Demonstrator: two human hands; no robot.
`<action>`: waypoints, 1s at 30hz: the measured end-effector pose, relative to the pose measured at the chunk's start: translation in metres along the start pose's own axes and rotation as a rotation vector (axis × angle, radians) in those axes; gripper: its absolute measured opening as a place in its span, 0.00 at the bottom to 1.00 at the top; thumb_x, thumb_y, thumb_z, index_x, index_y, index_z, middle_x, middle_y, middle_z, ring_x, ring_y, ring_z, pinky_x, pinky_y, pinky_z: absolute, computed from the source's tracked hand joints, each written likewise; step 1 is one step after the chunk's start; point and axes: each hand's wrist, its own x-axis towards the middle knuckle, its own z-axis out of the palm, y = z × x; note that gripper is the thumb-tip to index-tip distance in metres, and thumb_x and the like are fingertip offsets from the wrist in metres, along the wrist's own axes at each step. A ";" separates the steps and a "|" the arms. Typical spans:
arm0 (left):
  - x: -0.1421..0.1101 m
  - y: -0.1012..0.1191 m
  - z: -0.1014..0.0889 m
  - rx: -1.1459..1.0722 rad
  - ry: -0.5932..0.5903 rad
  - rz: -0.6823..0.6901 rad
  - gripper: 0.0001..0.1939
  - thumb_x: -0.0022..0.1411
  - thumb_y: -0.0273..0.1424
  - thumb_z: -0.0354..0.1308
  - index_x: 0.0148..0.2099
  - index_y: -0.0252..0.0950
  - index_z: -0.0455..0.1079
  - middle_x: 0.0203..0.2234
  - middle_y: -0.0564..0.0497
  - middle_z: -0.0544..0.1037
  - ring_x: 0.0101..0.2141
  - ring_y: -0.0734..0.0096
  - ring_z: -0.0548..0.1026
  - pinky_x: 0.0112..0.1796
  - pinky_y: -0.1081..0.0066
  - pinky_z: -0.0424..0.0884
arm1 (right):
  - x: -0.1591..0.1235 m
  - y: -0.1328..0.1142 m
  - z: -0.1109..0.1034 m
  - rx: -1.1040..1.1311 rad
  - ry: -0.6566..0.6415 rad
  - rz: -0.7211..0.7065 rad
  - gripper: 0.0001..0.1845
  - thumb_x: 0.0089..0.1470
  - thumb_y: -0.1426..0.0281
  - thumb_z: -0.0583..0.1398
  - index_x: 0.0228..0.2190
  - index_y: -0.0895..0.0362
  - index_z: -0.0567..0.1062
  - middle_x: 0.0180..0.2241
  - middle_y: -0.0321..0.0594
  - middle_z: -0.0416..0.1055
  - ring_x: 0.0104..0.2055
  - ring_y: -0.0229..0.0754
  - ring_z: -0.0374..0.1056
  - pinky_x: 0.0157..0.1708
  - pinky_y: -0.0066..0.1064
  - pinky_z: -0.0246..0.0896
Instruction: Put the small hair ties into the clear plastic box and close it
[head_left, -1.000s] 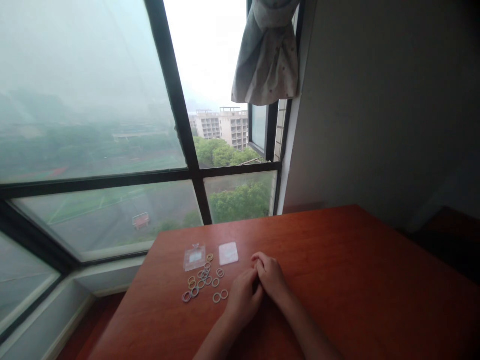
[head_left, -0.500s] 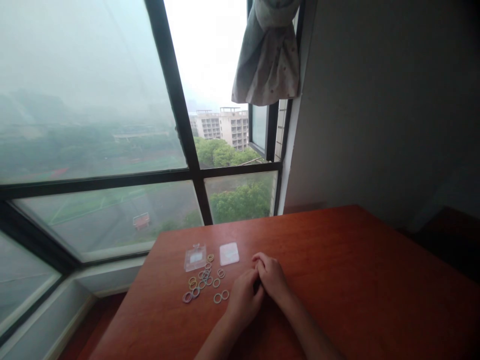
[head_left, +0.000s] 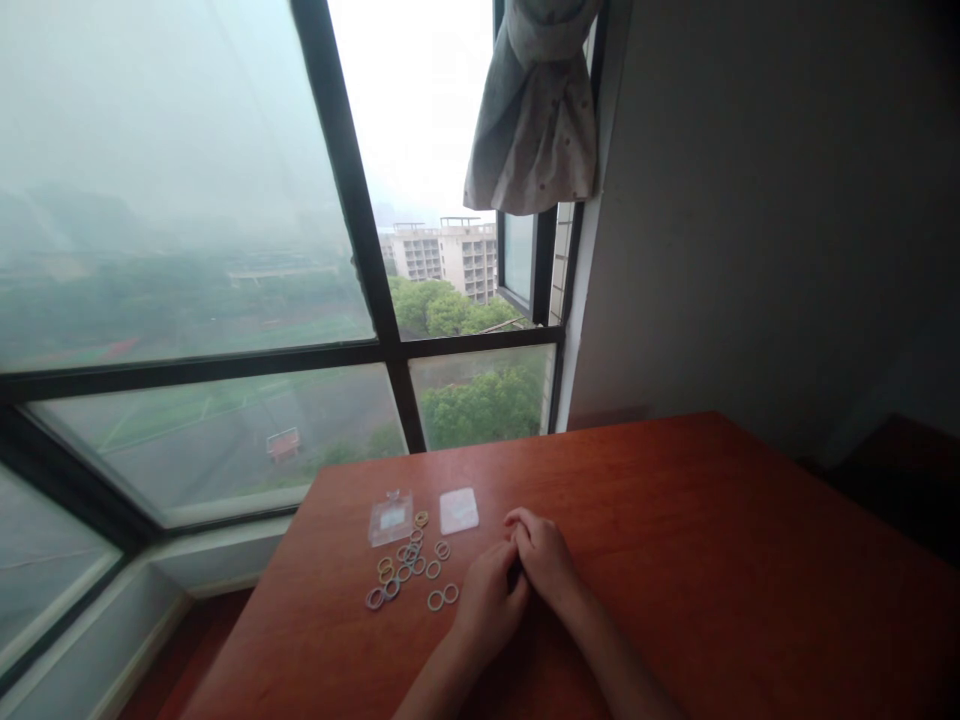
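My left hand (head_left: pixel 487 597) and my right hand (head_left: pixel 545 556) rest together on the reddish-brown wooden table, their fingertips meeting. The fingers of both are curled and closed, and no object shows in them. Just left of my left hand lie several thin pastel rings (head_left: pixel 435 600), which look like small hair ties. More of them form a loose cluster (head_left: pixel 405 572) further left, some overlapping, in yellow, grey-blue and purple tones. Behind the cluster stands a clear plastic box (head_left: pixel 391 517). To its right a whitish square lid (head_left: pixel 458 510) lies flat.
The table (head_left: pixel 675 520) reaches to the window (head_left: pixel 480 390) at its far side. A knotted curtain (head_left: pixel 536 120) hangs above, beside an opened window panel (head_left: pixel 519 255). On the right is a dark grey wall (head_left: pixel 750 230).
The view has shifted very slightly, so the table and things on it appear a touch lower. Both hands keep the same pose, and the rings, box and lid stay in place.
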 end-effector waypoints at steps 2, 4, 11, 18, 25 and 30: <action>0.000 -0.001 0.000 0.000 0.001 0.000 0.09 0.56 0.22 0.51 0.37 0.34 0.70 0.35 0.45 0.78 0.36 0.61 0.75 0.37 0.68 0.66 | 0.000 0.000 0.000 0.000 0.006 -0.006 0.16 0.54 0.72 0.48 0.35 0.56 0.75 0.29 0.40 0.76 0.34 0.42 0.71 0.35 0.28 0.60; 0.000 -0.001 0.001 0.002 -0.003 -0.003 0.09 0.56 0.22 0.50 0.38 0.34 0.70 0.35 0.45 0.78 0.36 0.61 0.75 0.37 0.68 0.66 | -0.001 0.000 0.000 0.002 0.008 -0.011 0.16 0.53 0.72 0.48 0.35 0.57 0.75 0.29 0.40 0.76 0.33 0.42 0.71 0.34 0.28 0.60; 0.000 -0.001 0.001 0.013 -0.009 -0.007 0.10 0.55 0.22 0.50 0.39 0.35 0.70 0.36 0.45 0.79 0.38 0.60 0.75 0.38 0.68 0.66 | -0.001 0.001 0.001 0.015 0.001 -0.007 0.16 0.53 0.72 0.48 0.34 0.57 0.75 0.29 0.40 0.76 0.34 0.42 0.71 0.35 0.28 0.60; 0.000 0.000 0.001 0.014 -0.006 -0.009 0.09 0.55 0.23 0.50 0.38 0.34 0.70 0.35 0.44 0.78 0.36 0.60 0.75 0.37 0.68 0.66 | 0.001 0.002 0.001 -0.005 0.000 0.003 0.17 0.53 0.73 0.48 0.35 0.57 0.75 0.30 0.41 0.76 0.34 0.42 0.71 0.35 0.29 0.60; 0.000 -0.001 0.001 0.005 0.005 -0.006 0.09 0.55 0.22 0.50 0.37 0.34 0.70 0.35 0.44 0.78 0.36 0.61 0.74 0.36 0.68 0.66 | 0.002 0.002 0.000 -0.009 -0.008 0.007 0.17 0.54 0.73 0.48 0.36 0.57 0.76 0.30 0.40 0.77 0.34 0.42 0.72 0.36 0.28 0.61; 0.000 -0.003 0.001 -0.008 0.009 0.003 0.11 0.55 0.22 0.51 0.38 0.34 0.71 0.36 0.44 0.79 0.37 0.61 0.75 0.38 0.68 0.67 | 0.002 0.002 0.001 -0.023 -0.009 0.006 0.17 0.53 0.74 0.48 0.35 0.56 0.76 0.29 0.40 0.76 0.34 0.42 0.72 0.35 0.28 0.60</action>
